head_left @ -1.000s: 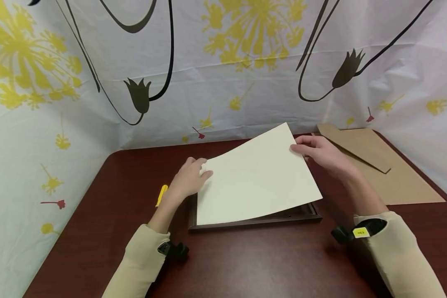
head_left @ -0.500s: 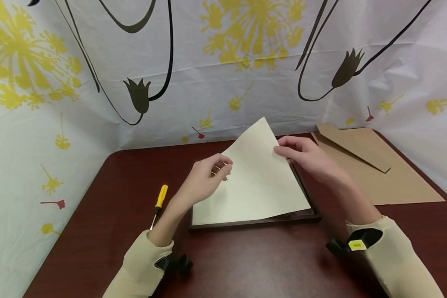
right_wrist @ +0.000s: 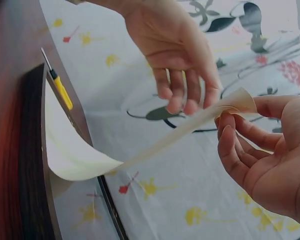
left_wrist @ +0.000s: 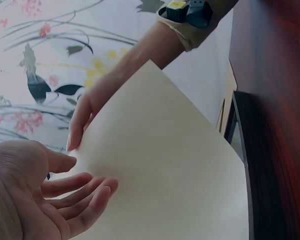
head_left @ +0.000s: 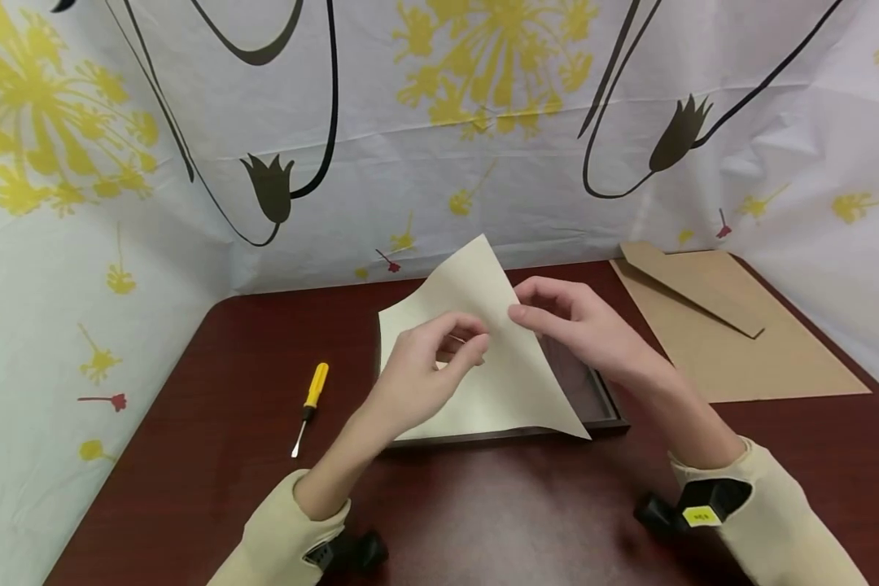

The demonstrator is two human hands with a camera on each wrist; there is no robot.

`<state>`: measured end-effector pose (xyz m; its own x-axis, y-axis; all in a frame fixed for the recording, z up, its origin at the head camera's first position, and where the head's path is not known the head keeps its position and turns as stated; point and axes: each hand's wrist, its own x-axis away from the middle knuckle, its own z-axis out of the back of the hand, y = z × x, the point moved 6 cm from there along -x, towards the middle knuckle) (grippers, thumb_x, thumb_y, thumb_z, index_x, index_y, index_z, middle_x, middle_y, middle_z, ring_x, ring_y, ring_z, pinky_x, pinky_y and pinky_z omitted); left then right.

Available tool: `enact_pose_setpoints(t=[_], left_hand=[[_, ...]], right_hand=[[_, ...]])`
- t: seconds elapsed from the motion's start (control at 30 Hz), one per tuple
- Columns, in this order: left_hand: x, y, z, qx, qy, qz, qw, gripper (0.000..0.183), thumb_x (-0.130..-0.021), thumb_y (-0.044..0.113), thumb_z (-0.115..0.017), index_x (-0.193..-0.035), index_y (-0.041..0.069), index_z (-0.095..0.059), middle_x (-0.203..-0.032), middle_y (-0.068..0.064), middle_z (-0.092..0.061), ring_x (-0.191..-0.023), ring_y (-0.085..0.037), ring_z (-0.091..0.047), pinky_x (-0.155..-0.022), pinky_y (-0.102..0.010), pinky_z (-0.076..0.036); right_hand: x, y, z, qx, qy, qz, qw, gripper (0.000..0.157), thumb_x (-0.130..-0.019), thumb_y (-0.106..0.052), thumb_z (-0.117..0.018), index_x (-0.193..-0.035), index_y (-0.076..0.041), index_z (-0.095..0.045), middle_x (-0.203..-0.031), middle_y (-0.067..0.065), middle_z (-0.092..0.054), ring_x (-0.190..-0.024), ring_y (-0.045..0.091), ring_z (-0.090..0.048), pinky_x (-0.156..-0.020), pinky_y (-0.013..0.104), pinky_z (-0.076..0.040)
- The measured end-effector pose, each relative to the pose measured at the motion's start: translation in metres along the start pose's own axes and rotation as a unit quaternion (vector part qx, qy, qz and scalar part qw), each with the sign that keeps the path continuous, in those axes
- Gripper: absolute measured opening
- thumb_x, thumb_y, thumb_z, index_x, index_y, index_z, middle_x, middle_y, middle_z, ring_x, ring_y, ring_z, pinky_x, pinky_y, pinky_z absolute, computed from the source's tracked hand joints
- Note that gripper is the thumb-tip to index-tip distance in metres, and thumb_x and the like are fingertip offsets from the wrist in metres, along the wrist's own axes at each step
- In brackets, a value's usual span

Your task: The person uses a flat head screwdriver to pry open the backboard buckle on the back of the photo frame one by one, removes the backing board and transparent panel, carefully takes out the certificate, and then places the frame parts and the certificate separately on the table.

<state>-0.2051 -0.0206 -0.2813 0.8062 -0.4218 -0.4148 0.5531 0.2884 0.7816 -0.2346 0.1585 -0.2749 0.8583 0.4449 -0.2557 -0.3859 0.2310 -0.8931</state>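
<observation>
In the head view a cream sheet of paper [head_left: 509, 391] curves up off a dark rectangular picture frame [head_left: 615, 426]. My right hand [head_left: 586, 325] pinches the sheet's right edge between thumb and fingers, and the right wrist view shows the raised paper [right_wrist: 185, 127] bending in that grip. Over the middle of the sheet hovers my left hand [head_left: 425, 378], its fingers loosely bent and holding nothing. The left wrist view has those relaxed fingertips [left_wrist: 107, 187] close to the paper's face. A glassy pane [head_left: 575, 374] shows inside the frame's right part, where the sheet has lifted.
Left of the frame lies a screwdriver [head_left: 312, 399] with a yellow handle. A brown backing board [head_left: 791, 350] with a folded-up flap [head_left: 692, 289] rests at the table's back right. Behind the dark red table [head_left: 212, 423] hangs a white flower-printed cloth [head_left: 439, 163].
The right hand has pulled the sheet's raised edge leftward, bending it more and baring the frame's right side. The left hand has left the sheet's left edge and moved right, over its middle.
</observation>
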Motion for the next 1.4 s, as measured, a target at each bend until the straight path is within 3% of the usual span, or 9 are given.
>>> enact_pose_setpoints(t=[0.27,0.57,0.7,0.87,1.13,1.27,1.4], left_hand=[[0.006,0.012,-0.004,0.011,0.015,-0.001,0.9998,0.021,-0.097,0.022,-0.071,-0.109,0.007,-0.064,-0.105,-0.001,-0.064,-0.089,-0.009,-0.067,-0.081,-0.026,-0.056],[0.006,0.012,-0.007,0.017,0.02,-0.002,0.9997,0.02,-0.099,0.024,-0.068,-0.107,0.008,-0.061,-0.107,0.0,-0.059,-0.093,-0.01,-0.065,-0.084,-0.027,-0.055],[0.006,0.012,-0.006,0.03,0.044,-0.01,0.9985,0.018,-0.1,0.023,-0.066,-0.101,0.007,-0.058,-0.106,-0.002,-0.06,-0.094,-0.011,-0.066,-0.084,-0.028,-0.056],[0.008,0.015,-0.003,0.035,0.076,-0.017,0.9964,0.015,-0.099,0.017,-0.066,-0.099,0.005,-0.058,-0.101,-0.007,-0.062,-0.09,-0.014,-0.069,-0.082,-0.028,-0.057],[0.009,0.02,0.004,0.022,0.092,-0.025,0.9952,0.009,-0.099,0.004,-0.061,-0.106,-0.001,-0.063,-0.101,-0.009,-0.069,-0.083,-0.016,-0.071,-0.077,-0.028,-0.058],[0.01,0.026,0.012,-0.011,0.108,-0.055,0.9926,0.01,-0.098,0.002,-0.062,-0.107,0.0,-0.066,-0.098,-0.007,-0.069,-0.082,-0.015,-0.07,-0.074,-0.028,-0.058],[0.013,0.035,0.021,-0.064,0.135,-0.091,0.9846,0.011,-0.098,0.005,-0.065,-0.106,0.002,-0.07,-0.093,-0.005,-0.068,-0.082,-0.014,-0.067,-0.067,-0.028,-0.058]], right_hand=[[0.003,-0.01,-0.012,-0.009,-0.007,0.033,0.999,0.017,-0.103,-0.019,-0.059,-0.112,-0.007,-0.068,-0.099,0.011,-0.066,-0.085,0.025,-0.062,-0.075,0.031,-0.052],[0.002,-0.009,-0.022,-0.015,-0.035,0.067,0.997,0.019,-0.101,-0.005,-0.06,-0.12,-0.003,-0.065,-0.11,0.01,-0.067,-0.099,0.024,-0.063,-0.087,0.029,-0.051],[0.004,-0.012,-0.027,-0.028,-0.041,0.076,0.996,0.023,-0.098,-0.001,-0.063,-0.121,-0.002,-0.061,-0.107,0.012,-0.066,-0.093,0.025,-0.063,-0.079,0.031,-0.054],[0.006,-0.015,-0.031,-0.033,-0.032,0.084,0.995,0.025,-0.097,0.002,-0.063,-0.121,-0.001,-0.059,-0.107,0.012,-0.065,-0.087,0.025,-0.063,-0.072,0.034,-0.056],[0.004,-0.014,-0.029,-0.039,-0.006,0.072,0.997,0.023,-0.096,-0.003,-0.067,-0.119,-0.002,-0.06,-0.106,0.013,-0.062,-0.089,0.028,-0.064,-0.072,0.04,-0.058],[0.003,-0.011,-0.022,-0.022,0.022,0.068,0.997,0.021,-0.098,-0.005,-0.066,-0.118,-0.002,-0.061,-0.104,0.014,-0.062,-0.085,0.028,-0.063,-0.07,0.038,-0.058],[0.001,-0.002,-0.013,-0.003,0.056,0.052,0.997,0.02,-0.099,-0.01,-0.066,-0.117,-0.005,-0.062,-0.101,0.014,-0.064,-0.082,0.033,-0.063,-0.069,0.038,-0.057]])
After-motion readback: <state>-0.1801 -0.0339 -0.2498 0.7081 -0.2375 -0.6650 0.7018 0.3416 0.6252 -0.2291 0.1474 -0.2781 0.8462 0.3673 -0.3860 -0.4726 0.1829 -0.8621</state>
